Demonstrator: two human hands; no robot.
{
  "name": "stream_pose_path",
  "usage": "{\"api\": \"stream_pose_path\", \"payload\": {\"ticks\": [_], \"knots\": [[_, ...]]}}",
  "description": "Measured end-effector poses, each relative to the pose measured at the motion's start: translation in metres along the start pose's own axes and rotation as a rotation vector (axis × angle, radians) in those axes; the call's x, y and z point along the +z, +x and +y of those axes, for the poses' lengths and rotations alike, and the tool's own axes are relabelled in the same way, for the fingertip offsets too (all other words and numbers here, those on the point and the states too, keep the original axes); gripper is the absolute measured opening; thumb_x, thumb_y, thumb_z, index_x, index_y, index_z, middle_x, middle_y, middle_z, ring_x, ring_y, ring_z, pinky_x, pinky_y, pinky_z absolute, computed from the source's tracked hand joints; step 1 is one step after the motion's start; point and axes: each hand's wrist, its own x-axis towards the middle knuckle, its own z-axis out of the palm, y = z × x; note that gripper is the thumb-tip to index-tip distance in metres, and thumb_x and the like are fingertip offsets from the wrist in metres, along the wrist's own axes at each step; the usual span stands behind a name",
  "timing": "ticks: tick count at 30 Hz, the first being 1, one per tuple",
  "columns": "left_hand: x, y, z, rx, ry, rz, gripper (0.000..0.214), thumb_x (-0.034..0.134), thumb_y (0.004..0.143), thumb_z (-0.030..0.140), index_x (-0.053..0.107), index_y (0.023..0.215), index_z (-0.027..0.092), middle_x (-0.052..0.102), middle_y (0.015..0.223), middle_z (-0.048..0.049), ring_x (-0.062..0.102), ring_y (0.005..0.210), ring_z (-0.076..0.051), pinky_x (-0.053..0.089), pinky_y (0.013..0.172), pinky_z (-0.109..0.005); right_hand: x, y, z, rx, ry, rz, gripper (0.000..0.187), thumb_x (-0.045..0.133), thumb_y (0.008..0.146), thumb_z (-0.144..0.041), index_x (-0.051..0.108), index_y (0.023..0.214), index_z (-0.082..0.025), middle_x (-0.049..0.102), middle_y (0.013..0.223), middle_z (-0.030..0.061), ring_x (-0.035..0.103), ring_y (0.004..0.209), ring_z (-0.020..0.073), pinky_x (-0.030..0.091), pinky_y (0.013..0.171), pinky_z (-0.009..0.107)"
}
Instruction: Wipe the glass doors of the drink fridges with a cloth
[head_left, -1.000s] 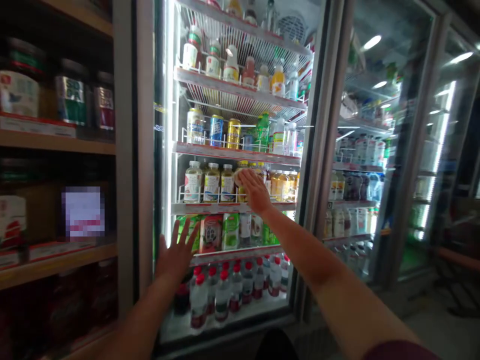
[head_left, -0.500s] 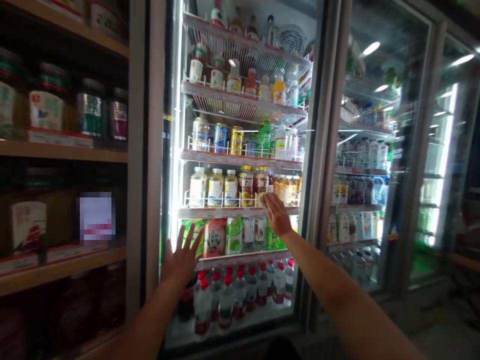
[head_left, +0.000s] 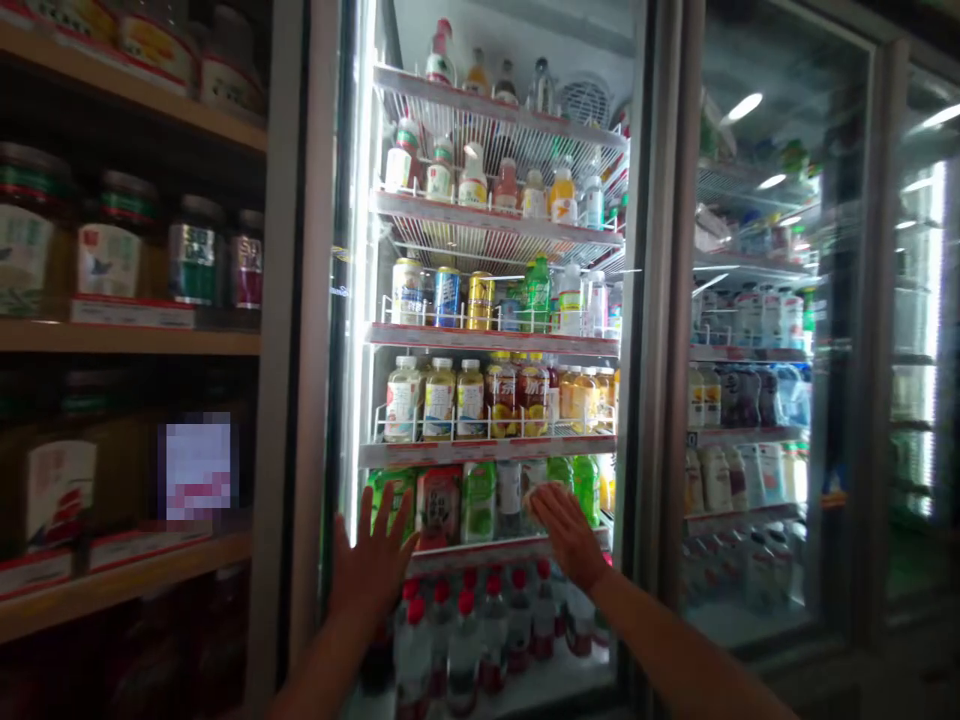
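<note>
My left hand (head_left: 375, 560) is raised at the lower left of the open-looking lit drinks cooler (head_left: 495, 345), fingers spread and nothing in them. Behind it stand a green pack (head_left: 391, 500) and a red carton (head_left: 439, 505) on a low shelf. My right hand (head_left: 566, 530) reaches in front of that same shelf, palm down, its fingers pressed together and pointing left. Something pale seems to be at its fingertips, too blurred to name. Near those fingertips are a pale-labelled can (head_left: 510, 495) and green bottles (head_left: 586, 488).
Bottles with brown labels (head_left: 517, 395) and cans (head_left: 447, 297) fill the shelves above. Red-capped water bottles (head_left: 465, 650) stand at the bottom. Wooden shelves with jars (head_left: 109, 245) are on the left; a glass-doored cooler (head_left: 750, 400) is on the right.
My right hand has come down from the bottle shelf's edge to the shelf of cartons and cans below. My left hand stays spread, slightly lower. The view has tilted up a little.
</note>
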Motion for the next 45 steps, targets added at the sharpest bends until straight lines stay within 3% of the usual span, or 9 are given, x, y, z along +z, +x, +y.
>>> {"api": "stream_pose_path", "payload": {"ticks": [3,7,13,19,33,38,45], "knots": [[0.006,-0.005,-0.005,0.025,-0.050,0.108,0.055,0.036,0.098,0.033,0.039,0.153,0.028,0.033,0.162,-0.0077,0.008,0.156,-0.032,0.008,0.122,-0.069,0.004,-0.020,-0.009,-0.027,0.011,-0.034,0.067,0.036,0.095,-0.007,0.026,0.157,-0.029,0.055,0.147,0.0034,0.040,0.147,0.0202,0.049,0.114,0.045],[0.002,0.002,-0.014,0.077,-0.160,0.286,0.065,0.037,0.100,0.039,0.013,0.160,0.034,0.029,0.164,-0.0065,0.019,0.155,-0.028,0.010,0.126,-0.061,-0.001,-0.022,0.006,0.010,-0.024,-0.042,0.068,0.038,0.094,-0.007,0.027,0.157,-0.029,0.055,0.147,0.0023,0.040,0.147,0.0194,0.048,0.115,0.042],[-0.009,0.053,-0.013,0.180,-0.284,0.430,0.069,0.047,0.099,0.042,0.014,0.160,0.034,0.022,0.167,-0.0034,0.016,0.156,-0.027,0.007,0.128,-0.055,-0.004,0.011,0.048,0.216,-0.074,0.215,0.065,0.047,0.095,-0.011,0.030,0.157,-0.024,0.051,0.150,0.0101,0.037,0.149,0.0247,0.041,0.119,0.051],[0.000,0.067,-0.008,0.159,-0.198,0.385,0.068,0.047,0.100,0.034,0.015,0.160,0.032,0.020,0.166,-0.0016,0.014,0.155,-0.029,0.008,0.128,-0.057,0.014,0.012,0.052,0.214,-0.046,0.362,0.065,0.048,0.094,-0.009,0.033,0.156,-0.019,0.045,0.153,0.0135,0.037,0.148,0.0304,0.038,0.120,0.057],[0.012,0.058,-0.012,0.131,-0.247,0.388,0.069,0.046,0.096,0.040,0.018,0.159,0.037,0.016,0.167,0.0061,0.011,0.157,-0.024,0.004,0.129,-0.051,0.021,-0.012,0.049,0.145,-0.053,0.340,0.062,0.051,0.092,-0.009,0.038,0.153,-0.010,0.042,0.156,0.0136,0.038,0.147,0.0316,0.034,0.124,0.048],[0.009,0.058,-0.012,0.147,-0.253,0.423,0.069,0.048,0.095,0.038,0.020,0.158,0.036,0.018,0.166,0.0080,0.013,0.156,-0.021,0.006,0.130,-0.046,0.022,-0.014,0.052,0.150,-0.066,0.332,0.062,0.052,0.093,-0.012,0.038,0.153,-0.012,0.044,0.155,0.0120,0.040,0.146,0.0308,0.035,0.124,0.048],[-0.002,0.057,-0.009,0.214,-0.266,0.384,0.074,0.053,0.096,0.041,0.016,0.160,0.032,0.012,0.168,0.0027,0.008,0.157,-0.028,0.003,0.128,-0.054,0.012,-0.004,0.046,0.147,-0.117,0.271,0.067,0.049,0.092,-0.007,0.032,0.156,-0.015,0.035,0.161,0.0118,0.036,0.149,0.0302,0.034,0.124,0.054]]}}
